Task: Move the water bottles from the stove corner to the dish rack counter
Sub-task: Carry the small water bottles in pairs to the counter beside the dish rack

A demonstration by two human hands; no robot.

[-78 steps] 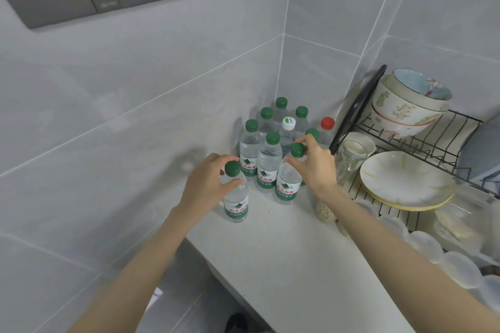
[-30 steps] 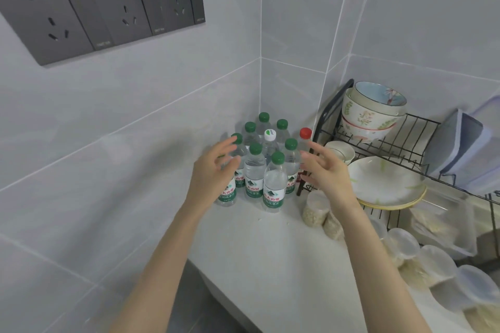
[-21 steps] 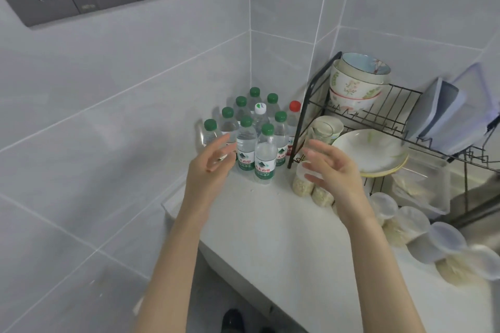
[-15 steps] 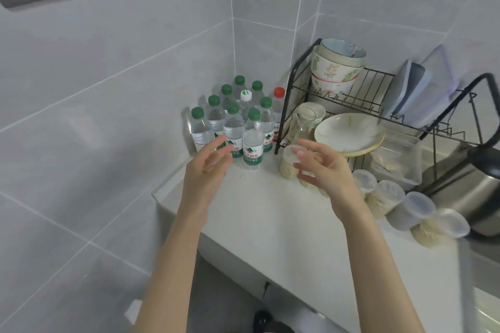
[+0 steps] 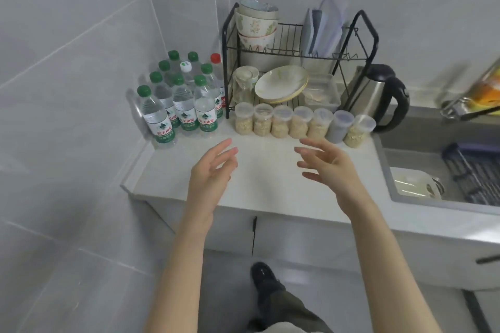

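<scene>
Hovering above the white stone desk (image 5: pixel 265 181), both bare forearms reach forward side by side, and neither touches anything. The left hand (image 5: pixel 213 170) is held palm inward, its fingers apart, loosely bent and pointing forward, holding nothing. The right hand (image 5: pixel 327 167) mirrors it: palm facing left, fingers spread and slightly curved, also holding nothing. Beyond the left hand and off to its left, the clear plastic water bottles with green caps and green labels (image 5: pixel 184 100) stand upright in a tight cluster in the tiled corner, well apart from its fingertips. A white-capped bottle (image 5: pixel 185 66) and a red-capped bottle (image 5: pixel 215 57) stand at the back of the cluster. Straight beyond the right hand, a row of small clear lidded jars of pale grain (image 5: pixel 297 123) lines the desk in front of the black wire dish rack (image 5: pixel 297 48).
</scene>
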